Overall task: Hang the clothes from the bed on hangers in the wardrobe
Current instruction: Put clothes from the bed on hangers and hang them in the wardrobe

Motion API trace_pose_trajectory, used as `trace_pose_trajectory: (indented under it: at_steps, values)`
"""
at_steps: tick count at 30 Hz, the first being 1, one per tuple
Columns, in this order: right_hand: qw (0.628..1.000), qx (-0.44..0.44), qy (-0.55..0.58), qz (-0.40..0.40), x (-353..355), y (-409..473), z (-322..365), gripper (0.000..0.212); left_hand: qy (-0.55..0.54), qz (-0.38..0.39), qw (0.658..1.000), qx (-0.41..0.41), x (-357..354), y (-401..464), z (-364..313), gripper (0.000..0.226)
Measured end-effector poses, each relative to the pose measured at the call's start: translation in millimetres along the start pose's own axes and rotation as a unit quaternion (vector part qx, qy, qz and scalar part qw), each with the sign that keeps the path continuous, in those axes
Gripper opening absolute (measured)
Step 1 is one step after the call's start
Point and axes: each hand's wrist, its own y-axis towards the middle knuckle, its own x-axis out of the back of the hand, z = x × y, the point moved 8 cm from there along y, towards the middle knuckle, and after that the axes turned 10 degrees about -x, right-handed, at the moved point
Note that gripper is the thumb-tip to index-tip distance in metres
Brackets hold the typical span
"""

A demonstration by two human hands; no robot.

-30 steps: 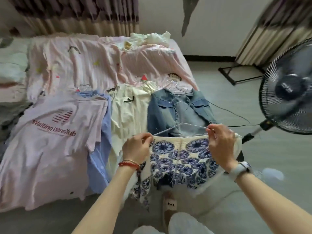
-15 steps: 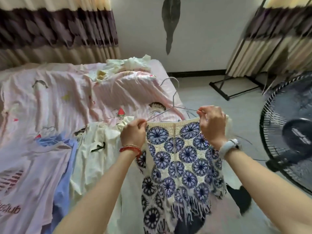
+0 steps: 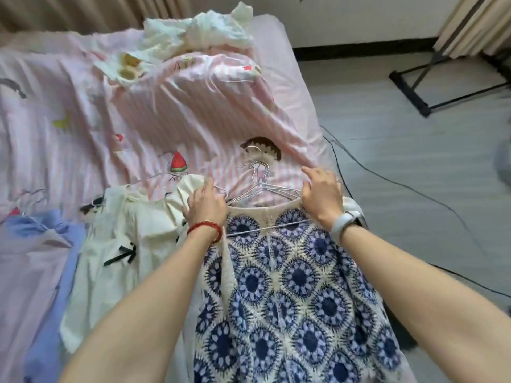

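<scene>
No readable text, brand, number or sign shows anywhere. The pink striped bedsheet (image 3: 193,111) carries only cartoon pictures; a faint dark scribble near its upper centre may be lettering, but it is too blurred to make out.

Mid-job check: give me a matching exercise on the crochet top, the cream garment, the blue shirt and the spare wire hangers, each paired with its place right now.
Things:
1. crochet top
2. cream garment
3. blue shirt
4. spare wire hangers

Places:
A. on the striped sheet, beyond the hands
B. held at its neckline by the left hand and the right hand
C. far left
D. just left of the left forearm

Pairs: 1-B, 2-D, 3-C, 4-A
</scene>
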Motion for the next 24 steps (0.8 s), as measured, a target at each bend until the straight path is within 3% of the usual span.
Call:
trace_pose_trajectory:
  at_steps: [4, 8, 14, 20, 24]
  values:
    - [0.997, 0.01, -0.006, 0.073, -27.7, -26.1, 5.3, 0.046, 0.021, -0.017, 0.998, -0.061, 10.5, -20.9, -1.8, 0.05]
    - [0.992, 0.073, 0.009, 0.103, -37.1, -78.7, 41.5, 0.046, 0.043, -0.075, 0.993, -0.085, 42.7, -75.1, 22.0, 0.044]
    - [0.959, 0.258, 0.007, 0.12, -43.7, -198.9, 161.6, 0.044, 0.094, -0.196, 0.976, 0.008, 126.6, -206.5, 131.0, 0.043]
    - [0.859, 0.47, -0.002, 0.202, -82.6, -404.0, 278.8, 0.044, 0.125, -0.301, 0.921, 0.213, 211.6, -418.7, 271.0, 0.042]
    - [0.751, 0.603, -0.005, 0.269, -108.3, -586.2, 316.3, 0.039, 0.14, -0.367, 0.843, 0.367, 242.7, -610.4, 327.6, 0.042]
